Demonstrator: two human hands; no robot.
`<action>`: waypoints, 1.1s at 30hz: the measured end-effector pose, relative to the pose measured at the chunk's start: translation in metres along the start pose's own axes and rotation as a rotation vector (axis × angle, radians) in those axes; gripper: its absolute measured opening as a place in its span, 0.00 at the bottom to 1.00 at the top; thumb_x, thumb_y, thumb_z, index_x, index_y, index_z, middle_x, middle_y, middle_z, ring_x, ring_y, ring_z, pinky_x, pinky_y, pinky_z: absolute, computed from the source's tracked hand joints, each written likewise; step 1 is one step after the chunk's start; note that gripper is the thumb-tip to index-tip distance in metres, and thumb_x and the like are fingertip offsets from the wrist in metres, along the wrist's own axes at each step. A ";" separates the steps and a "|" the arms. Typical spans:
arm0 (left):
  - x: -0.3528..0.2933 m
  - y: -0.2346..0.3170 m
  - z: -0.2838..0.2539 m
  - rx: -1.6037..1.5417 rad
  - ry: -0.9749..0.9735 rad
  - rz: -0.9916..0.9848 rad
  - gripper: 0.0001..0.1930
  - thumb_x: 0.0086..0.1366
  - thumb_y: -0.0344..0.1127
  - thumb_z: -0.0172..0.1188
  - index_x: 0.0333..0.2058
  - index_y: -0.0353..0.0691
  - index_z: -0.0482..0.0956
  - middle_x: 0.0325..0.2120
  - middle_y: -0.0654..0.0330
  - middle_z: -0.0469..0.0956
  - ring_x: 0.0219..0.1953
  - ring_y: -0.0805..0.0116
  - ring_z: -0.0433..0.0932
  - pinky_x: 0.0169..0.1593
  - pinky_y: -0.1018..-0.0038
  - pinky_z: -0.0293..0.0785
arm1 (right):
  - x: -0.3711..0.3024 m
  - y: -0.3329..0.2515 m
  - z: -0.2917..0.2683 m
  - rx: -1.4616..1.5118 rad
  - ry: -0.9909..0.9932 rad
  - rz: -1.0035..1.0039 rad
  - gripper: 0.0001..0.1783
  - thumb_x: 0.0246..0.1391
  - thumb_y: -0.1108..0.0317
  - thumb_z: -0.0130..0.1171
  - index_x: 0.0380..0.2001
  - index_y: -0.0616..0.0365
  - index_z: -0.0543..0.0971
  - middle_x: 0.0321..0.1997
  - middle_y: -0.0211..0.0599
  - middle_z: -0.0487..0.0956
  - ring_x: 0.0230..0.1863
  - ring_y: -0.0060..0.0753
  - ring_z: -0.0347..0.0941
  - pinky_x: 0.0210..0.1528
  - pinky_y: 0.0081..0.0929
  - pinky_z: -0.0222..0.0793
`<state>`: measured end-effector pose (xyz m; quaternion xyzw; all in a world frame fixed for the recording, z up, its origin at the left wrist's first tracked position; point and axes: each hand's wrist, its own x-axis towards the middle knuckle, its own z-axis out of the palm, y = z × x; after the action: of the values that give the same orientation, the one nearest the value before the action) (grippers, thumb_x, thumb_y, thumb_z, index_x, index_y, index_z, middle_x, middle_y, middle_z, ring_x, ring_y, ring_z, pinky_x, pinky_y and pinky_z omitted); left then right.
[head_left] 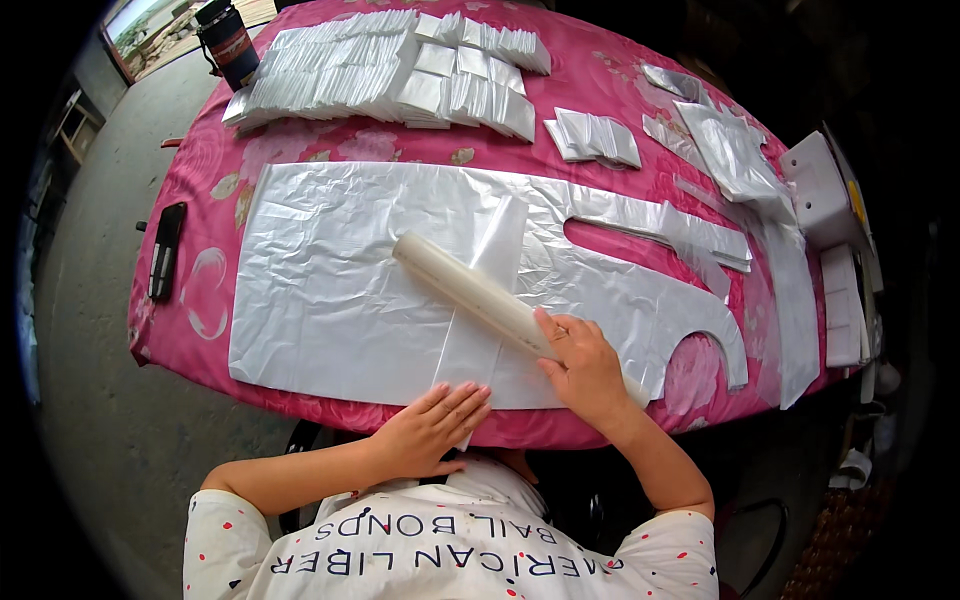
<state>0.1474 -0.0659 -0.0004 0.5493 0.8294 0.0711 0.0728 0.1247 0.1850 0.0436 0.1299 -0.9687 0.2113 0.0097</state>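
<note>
Across the pink floral cloth, left to right, hazards first. White plastic sheeting: wrinkled over its broad left part; creases could set if pressed unevenly. Crosswise strip: laid over the sheeting, near end past the table edge; might skew if tugged from that end alone. Pale tube: round, lying aslant over the strip; could roll and drag film along, should my hold slacken. Loops at the sheeting's right end: narrow, apt to fold under if my forearm brushed them.

Positions follow. Left hand: palm down, fingers straight and side by side, thumb apart, at the strip's near end; nothing seen pinched. Tube: upper left end free, well apart from my left hand. Right hand: closed over the tube's lower right part, thumb on the near side; a short end shows beside my wrist. Underside of this hold: hidden.
</note>
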 end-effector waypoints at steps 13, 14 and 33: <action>0.003 0.001 0.013 0.231 0.102 0.090 0.28 0.59 0.41 0.48 0.59 0.43 0.60 0.61 0.55 0.57 0.64 0.62 0.54 0.65 0.58 0.45 | -0.011 0.004 -0.007 0.008 -0.007 -0.227 0.29 0.41 0.76 0.57 0.52 0.51 0.72 0.52 0.34 0.72 0.52 0.38 0.66 0.57 0.39 0.59; 0.005 0.004 0.012 0.216 0.106 0.083 0.26 0.60 0.38 0.44 0.59 0.43 0.60 0.61 0.54 0.57 0.63 0.59 0.55 0.64 0.57 0.46 | -0.012 -0.004 -0.001 -0.038 -0.032 -0.290 0.27 0.42 0.76 0.55 0.51 0.50 0.72 0.51 0.34 0.72 0.52 0.38 0.66 0.58 0.41 0.57; -0.012 -0.007 0.001 0.108 0.150 0.118 0.23 0.60 0.36 0.46 0.55 0.39 0.65 0.59 0.55 0.62 0.61 0.62 0.61 0.62 0.64 0.56 | 0.082 0.013 0.020 0.053 0.083 -0.428 0.29 0.39 0.80 0.55 0.50 0.55 0.73 0.54 0.35 0.71 0.58 0.42 0.62 0.58 0.36 0.60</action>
<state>0.1457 -0.0797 -0.0024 0.5935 0.8013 0.0711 -0.0234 0.0427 0.1682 0.0259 0.3242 -0.9119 0.2349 0.0908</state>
